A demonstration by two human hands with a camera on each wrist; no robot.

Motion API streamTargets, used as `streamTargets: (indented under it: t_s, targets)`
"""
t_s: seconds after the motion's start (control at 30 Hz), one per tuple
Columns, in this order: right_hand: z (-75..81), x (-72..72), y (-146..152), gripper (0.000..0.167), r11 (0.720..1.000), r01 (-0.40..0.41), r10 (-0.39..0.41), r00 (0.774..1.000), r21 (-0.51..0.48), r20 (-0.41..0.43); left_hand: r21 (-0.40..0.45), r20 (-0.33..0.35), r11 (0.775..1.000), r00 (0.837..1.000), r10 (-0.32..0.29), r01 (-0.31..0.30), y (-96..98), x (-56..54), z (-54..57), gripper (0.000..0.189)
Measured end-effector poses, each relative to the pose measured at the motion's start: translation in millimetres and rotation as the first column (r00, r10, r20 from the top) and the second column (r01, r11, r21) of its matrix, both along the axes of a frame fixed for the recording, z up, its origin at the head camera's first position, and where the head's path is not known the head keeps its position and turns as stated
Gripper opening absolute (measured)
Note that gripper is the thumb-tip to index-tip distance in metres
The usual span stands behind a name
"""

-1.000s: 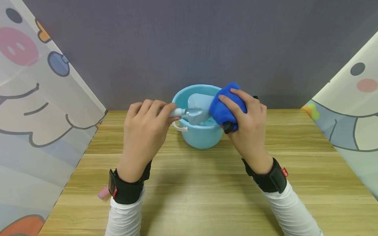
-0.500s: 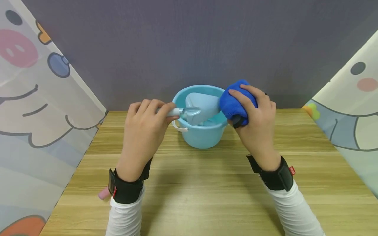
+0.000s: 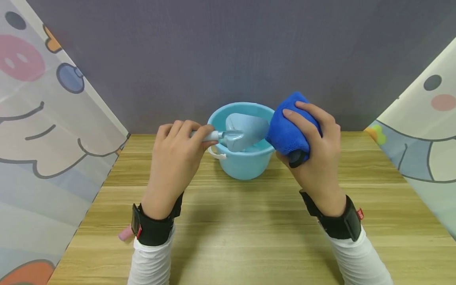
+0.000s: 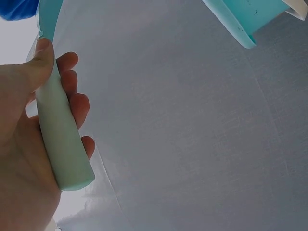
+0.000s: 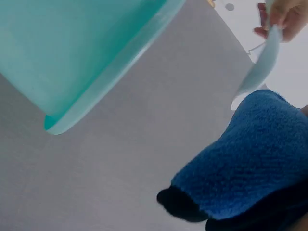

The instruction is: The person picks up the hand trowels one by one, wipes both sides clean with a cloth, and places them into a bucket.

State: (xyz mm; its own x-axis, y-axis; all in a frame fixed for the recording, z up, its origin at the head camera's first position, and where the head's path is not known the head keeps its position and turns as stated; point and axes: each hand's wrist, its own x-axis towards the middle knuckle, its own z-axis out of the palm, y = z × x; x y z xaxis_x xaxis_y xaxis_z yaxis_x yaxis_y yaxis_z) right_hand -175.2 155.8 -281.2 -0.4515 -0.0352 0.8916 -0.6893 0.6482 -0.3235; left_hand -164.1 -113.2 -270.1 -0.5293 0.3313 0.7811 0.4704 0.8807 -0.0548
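Note:
My left hand grips the pale handle of a light blue toy shovel, thumb along the top. The shovel blade points right, over the mouth of a light blue bucket. In my right hand is a bunched blue fleecy cloth with black parts at its edge. The cloth is at the blade's right end; whether they touch I cannot tell. In the right wrist view the cloth overlaps the blade's tip.
The bucket stands on a wood-grain table near a dark grey panel. Its white handle hangs at the left side. A pink object lies partly hidden behind my left wrist. Cartoon-printed panels flank the table.
My right hand has moved right with the cloth, from the blade's right part to its tip, uncovering more of the blade. The left hand and shovel have hardly moved.

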Motion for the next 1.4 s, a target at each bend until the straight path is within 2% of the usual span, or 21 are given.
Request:
streamTargets:
  t_s: [0.2, 0.33, 0.43, 0.5, 0.6, 0.67, 0.7, 0.93, 1.27, 1.4]
  targets:
    - [0.2, 7.8, -6, 0.058, 0.997, -0.06, 0.062, 0.997, 0.055, -0.042, -0.008, 0.003, 1.0, 1.0, -0.002, 0.002, 0.3, -0.8, -0.4, 0.024]
    - [-2.6, 9.6, -11, 0.046, 0.989, -0.099, 0.106, 0.992, 0.106, -0.064, -0.028, 0.011, 1.0, 1.0, 0.002, -0.002, 1.9, 0.2, -0.7, 0.024]
    - [-5.8, 9.8, -16, 0.048, 0.979, -0.12, 0.132, 0.989, 0.163, -0.068, -0.054, 0.004, 0.999, 1.0, 0.0, 0.0, 4.9, 0.5, -0.6, 0.022]
    - [-8.2, 9.1, -18, 0.055, 0.961, -0.107, 0.123, 0.991, 0.254, -0.045, -0.079, -0.016, 0.997, 1.0, -0.003, 0.001, 7.6, 0.7, -0.3, 0.022]
    - [-12.7, 6.0, -22, 0.078, 0.906, -0.065, 0.071, 0.997, 0.417, 0.001, -0.146, -0.059, 0.989, 0.998, 0.008, -0.016, 10.8, 3.1, 0.5, 0.022]
    - [-16.4, 3.8, -25, 0.09, 0.871, -0.035, 0.035, 0.999, 0.49, 0.01, -0.183, -0.088, 0.983, 0.996, 0.016, -0.031, 11.7, 5.4, 0.8, 0.024]
    - [-18.0, 2.9, -26, 0.093, 0.863, -0.026, 0.025, 1.0, 0.505, 0.009, -0.2, -0.097, 0.979, 0.995, 0.02, -0.039, 11.8, 6.7, 0.9, 0.025]
    - [-20.6, 2.6, -29, 0.09, 0.899, -0.033, 0.048, 0.999, 0.436, -0.025, -0.22, -0.119, 0.975, 0.993, 0.015, -0.041, 12.8, 11.0, 2.3, 0.028]
    - [-19.7, 3.3, -27, 0.095, 0.916, -0.066, 0.052, 0.998, 0.395, 0.046, -0.256, -0.15, 0.964, 0.988, 0.029, -0.068, 16.8, 16.7, 3.4, 0.028]
    - [-18.5, 3.6, -26, 0.096, 0.914, -0.068, 0.053, 0.997, 0.399, 0.048, -0.249, -0.162, 0.966, 0.986, 0.031, -0.071, 17.0, 18.1, 3.6, 0.028]
